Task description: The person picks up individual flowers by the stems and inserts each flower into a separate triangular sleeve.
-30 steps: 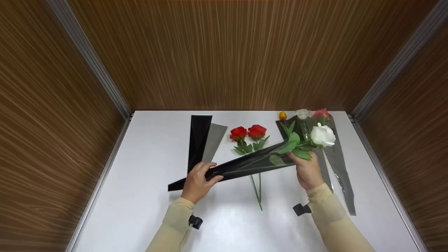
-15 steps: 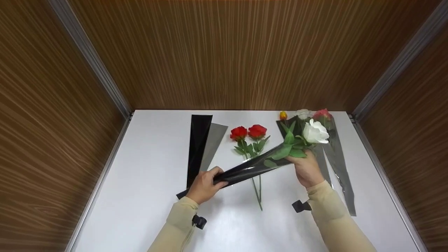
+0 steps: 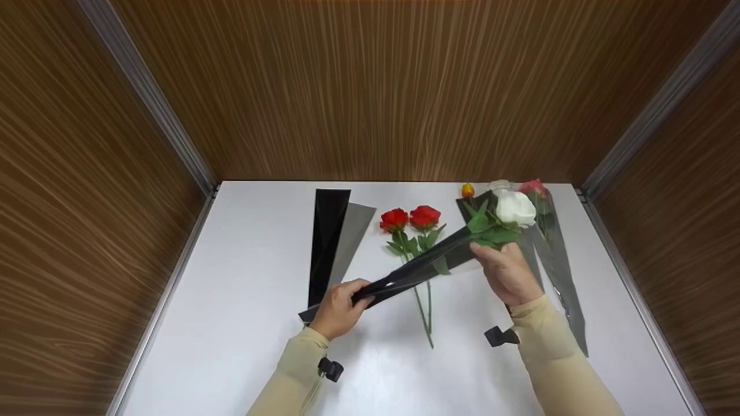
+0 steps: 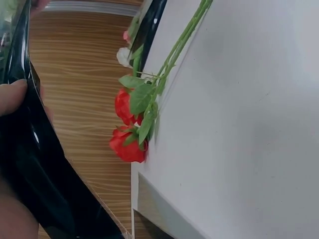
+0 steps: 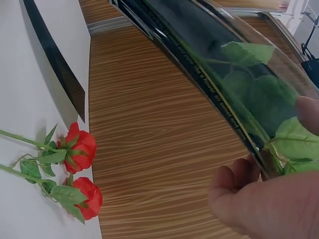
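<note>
One black sleeve (image 3: 404, 276) slants over the tabletop (image 3: 248, 260), a white rose (image 3: 515, 208) standing out of its wide mouth, in a head-camera view. The left hand (image 3: 338, 309) grips the narrow end and the right hand (image 3: 509, 274) curls at the mouth beside green leaves (image 3: 496, 232), a two-ended hold that likely keeps the sleeve steady. Two red roses (image 3: 425, 217) lie side by side below, near flat sleeves (image 3: 329, 248), apparently set out for easy reach. A yellow-orange bud (image 3: 467, 190) and a pink rose (image 3: 535, 188) lie at far right. Compared with a second earlier, the white rose sits higher and further left, the black sleeve tilts more steeply and its narrow end has come inward; the red roses are unmoved.

From the left wrist, a thumb presses the glossy black film, seemingly to stop it slipping, with the red roses beyond.

From the right wrist, foliage shows through the sleeve's clear side, beside a line of gold lettering (image 5: 209, 88). Thumb and bent fingers flank the mouth, probably to gather the leaves; whether they also pinch the stem cannot be told.
</note>
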`<action>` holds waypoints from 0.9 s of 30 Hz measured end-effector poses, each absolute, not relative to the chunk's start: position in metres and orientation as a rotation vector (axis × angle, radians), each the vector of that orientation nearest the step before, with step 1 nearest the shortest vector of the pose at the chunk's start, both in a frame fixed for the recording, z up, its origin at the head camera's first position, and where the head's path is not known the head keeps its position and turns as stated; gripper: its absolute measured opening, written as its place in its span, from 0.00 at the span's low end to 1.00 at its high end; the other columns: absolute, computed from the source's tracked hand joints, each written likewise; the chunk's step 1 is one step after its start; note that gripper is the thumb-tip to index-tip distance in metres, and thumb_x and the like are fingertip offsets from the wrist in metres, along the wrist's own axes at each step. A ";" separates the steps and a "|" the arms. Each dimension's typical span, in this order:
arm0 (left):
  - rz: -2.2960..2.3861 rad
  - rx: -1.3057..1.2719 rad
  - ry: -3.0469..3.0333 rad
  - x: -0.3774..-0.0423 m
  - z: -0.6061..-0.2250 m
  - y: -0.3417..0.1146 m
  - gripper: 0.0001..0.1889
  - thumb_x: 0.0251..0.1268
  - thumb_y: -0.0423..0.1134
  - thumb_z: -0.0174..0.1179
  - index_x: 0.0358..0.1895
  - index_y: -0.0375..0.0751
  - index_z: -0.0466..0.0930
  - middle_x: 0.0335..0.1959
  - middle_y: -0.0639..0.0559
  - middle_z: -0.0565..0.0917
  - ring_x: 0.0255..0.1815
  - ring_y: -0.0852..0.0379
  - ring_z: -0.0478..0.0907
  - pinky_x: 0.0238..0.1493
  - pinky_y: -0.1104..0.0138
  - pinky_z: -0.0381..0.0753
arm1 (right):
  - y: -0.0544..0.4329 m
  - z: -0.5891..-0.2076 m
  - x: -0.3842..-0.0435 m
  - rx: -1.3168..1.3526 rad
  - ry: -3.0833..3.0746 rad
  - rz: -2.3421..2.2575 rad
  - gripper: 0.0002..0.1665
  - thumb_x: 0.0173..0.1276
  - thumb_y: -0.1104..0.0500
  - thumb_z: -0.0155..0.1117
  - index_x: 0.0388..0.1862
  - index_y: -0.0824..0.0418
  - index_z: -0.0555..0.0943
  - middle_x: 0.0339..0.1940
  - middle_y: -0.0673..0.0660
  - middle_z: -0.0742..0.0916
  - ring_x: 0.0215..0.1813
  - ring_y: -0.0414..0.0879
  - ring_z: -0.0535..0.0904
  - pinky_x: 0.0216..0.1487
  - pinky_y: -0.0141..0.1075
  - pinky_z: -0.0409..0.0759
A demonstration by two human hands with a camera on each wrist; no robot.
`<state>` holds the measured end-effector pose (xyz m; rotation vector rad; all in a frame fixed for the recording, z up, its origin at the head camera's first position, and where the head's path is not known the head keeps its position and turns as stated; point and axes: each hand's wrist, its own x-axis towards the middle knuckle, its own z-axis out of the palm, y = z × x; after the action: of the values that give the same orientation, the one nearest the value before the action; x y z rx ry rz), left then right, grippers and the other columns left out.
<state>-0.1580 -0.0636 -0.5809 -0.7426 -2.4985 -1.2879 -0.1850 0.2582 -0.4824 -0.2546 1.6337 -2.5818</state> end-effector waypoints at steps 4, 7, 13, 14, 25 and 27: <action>-1.297 -0.721 -2.458 -0.158 -0.582 -0.064 0.05 0.63 0.36 0.64 0.41 0.47 0.83 0.36 0.57 0.85 0.35 0.61 0.80 0.38 0.63 0.79 | 0.263 -0.482 -0.187 -0.340 1.535 -2.659 0.33 0.75 0.64 0.51 0.74 0.66 0.51 0.65 0.56 0.70 0.65 0.46 0.65 0.66 0.39 0.61; -1.305 -0.715 -2.443 -0.158 -0.583 -0.064 0.06 0.62 0.35 0.65 0.41 0.47 0.83 0.36 0.58 0.85 0.36 0.62 0.80 0.39 0.63 0.79 | 0.267 -0.482 -0.190 -0.340 1.462 -2.734 0.30 0.79 0.51 0.45 0.72 0.63 0.57 0.63 0.55 0.72 0.65 0.47 0.66 0.67 0.39 0.61; -1.300 -0.716 -2.452 -0.157 -0.584 -0.065 0.08 0.61 0.35 0.66 0.43 0.46 0.82 0.37 0.57 0.85 0.37 0.62 0.80 0.39 0.63 0.79 | 0.273 -0.484 -0.195 -0.190 1.381 -2.911 0.23 0.77 0.49 0.47 0.64 0.59 0.68 0.54 0.52 0.80 0.60 0.47 0.72 0.64 0.39 0.66; -1.298 -0.719 -2.454 -0.157 -0.584 -0.066 0.09 0.61 0.35 0.66 0.44 0.46 0.82 0.38 0.57 0.85 0.37 0.62 0.80 0.39 0.63 0.79 | 0.273 -0.484 -0.195 -0.174 1.381 -2.925 0.22 0.77 0.50 0.49 0.64 0.59 0.68 0.53 0.53 0.81 0.59 0.47 0.72 0.63 0.39 0.66; -1.289 -0.748 -2.523 -0.156 -0.581 -0.061 0.14 0.59 0.36 0.68 0.48 0.47 0.80 0.41 0.55 0.85 0.43 0.61 0.81 0.45 0.63 0.79 | 0.263 -0.476 -0.190 -0.064 1.474 -2.950 0.20 0.73 0.55 0.57 0.60 0.58 0.71 0.50 0.52 0.81 0.54 0.44 0.76 0.64 0.41 0.62; -1.263 -0.738 -2.528 -0.156 -0.580 -0.059 0.14 0.58 0.37 0.69 0.47 0.47 0.81 0.41 0.55 0.85 0.43 0.60 0.81 0.45 0.63 0.79 | 0.260 -0.476 -0.189 -0.069 1.483 -2.944 0.21 0.73 0.56 0.57 0.62 0.58 0.69 0.52 0.52 0.80 0.56 0.45 0.74 0.64 0.40 0.62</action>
<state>-0.1562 -0.0590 -0.5797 -0.7382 -2.5276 -1.2635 -0.1889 0.2603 -0.4757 -0.0685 1.4831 -2.9439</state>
